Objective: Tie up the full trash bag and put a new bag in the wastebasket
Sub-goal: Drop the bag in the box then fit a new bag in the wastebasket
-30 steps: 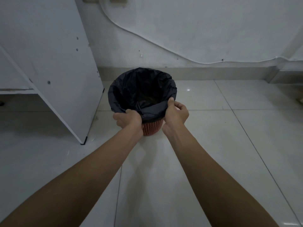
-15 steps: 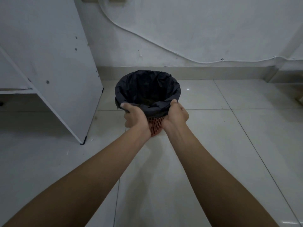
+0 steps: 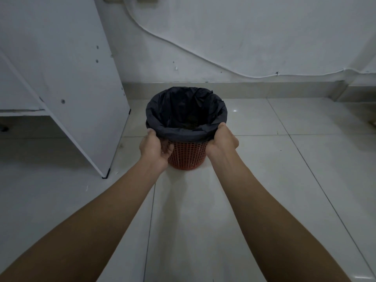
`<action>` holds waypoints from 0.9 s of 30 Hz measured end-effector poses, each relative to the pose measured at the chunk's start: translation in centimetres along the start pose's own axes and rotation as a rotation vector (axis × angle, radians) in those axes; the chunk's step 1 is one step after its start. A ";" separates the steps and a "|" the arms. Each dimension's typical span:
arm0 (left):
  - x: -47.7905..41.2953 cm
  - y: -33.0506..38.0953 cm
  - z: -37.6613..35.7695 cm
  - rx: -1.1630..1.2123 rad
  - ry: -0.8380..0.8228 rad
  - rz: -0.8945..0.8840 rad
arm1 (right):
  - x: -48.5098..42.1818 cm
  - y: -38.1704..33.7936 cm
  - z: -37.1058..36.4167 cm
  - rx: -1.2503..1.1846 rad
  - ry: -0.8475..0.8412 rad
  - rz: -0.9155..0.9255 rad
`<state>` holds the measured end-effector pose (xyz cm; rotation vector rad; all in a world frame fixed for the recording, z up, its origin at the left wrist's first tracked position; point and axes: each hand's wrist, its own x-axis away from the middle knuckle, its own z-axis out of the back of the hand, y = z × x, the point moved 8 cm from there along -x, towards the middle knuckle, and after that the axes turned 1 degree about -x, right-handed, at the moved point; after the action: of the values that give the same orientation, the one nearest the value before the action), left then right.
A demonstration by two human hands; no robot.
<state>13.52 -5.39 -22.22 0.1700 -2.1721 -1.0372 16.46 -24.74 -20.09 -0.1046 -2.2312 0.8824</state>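
A small red mesh wastebasket point(image 3: 186, 156) stands upright on the tiled floor ahead of me. A black trash bag point(image 3: 186, 110) lines it, its top edge folded down over the rim. Some dark rubbish shows at the bottom of the bag. My left hand point(image 3: 155, 148) is at the near left of the rim, thumb on the folded bag edge and fingers curled against the mesh under it. My right hand point(image 3: 221, 142) holds the near right of the rim, fingers closed on the folded bag edge.
A white cabinet panel point(image 3: 67, 78) stands at the left, its bottom corner close to the basket. A white wall with a cable point(image 3: 203, 55) and a baseboard point(image 3: 264, 89) lies right behind. Glossy floor tiles point(image 3: 284, 169) stretch to the right and toward me.
The basket has shifted to the right, away from the cabinet. Both hands have slid apart along the near rim, from close together to the left and right sides.
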 end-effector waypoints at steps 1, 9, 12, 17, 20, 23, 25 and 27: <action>-0.1 0.0 0.2 -0.015 -0.004 0.005 | 0.0 -0.1 0.1 -0.001 0.005 -0.002; 0.2 0.6 -1.0 -0.070 -0.060 -0.053 | 0.5 -0.7 0.0 -0.052 -0.026 -0.007; 0.3 0.9 -1.4 -0.090 -0.033 -0.093 | 0.6 -0.7 0.1 -0.036 -0.040 -0.018; 0.3 0.8 -2.1 -0.053 -0.095 -0.063 | 0.1 -1.1 0.2 -0.037 -0.043 0.008; -0.1 1.1 -1.9 -0.235 -0.049 -0.104 | -0.2 -1.1 0.4 0.023 -0.037 0.054; -0.3 0.8 -1.9 -0.323 -0.024 -0.130 | -0.4 -1.2 0.4 0.123 -0.004 0.098; 0.1 0.6 -2.1 -0.330 -0.038 -0.131 | -0.6 -1.6 0.3 0.205 0.002 0.151; 0.3 0.3 -2.2 -0.341 -0.036 -0.138 | -0.7 -1.7 -0.1 0.313 -0.028 0.202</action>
<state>14.84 -6.69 -20.90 0.1443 -2.0005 -1.4806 17.36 -26.20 -19.34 -0.1733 -2.1048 1.3384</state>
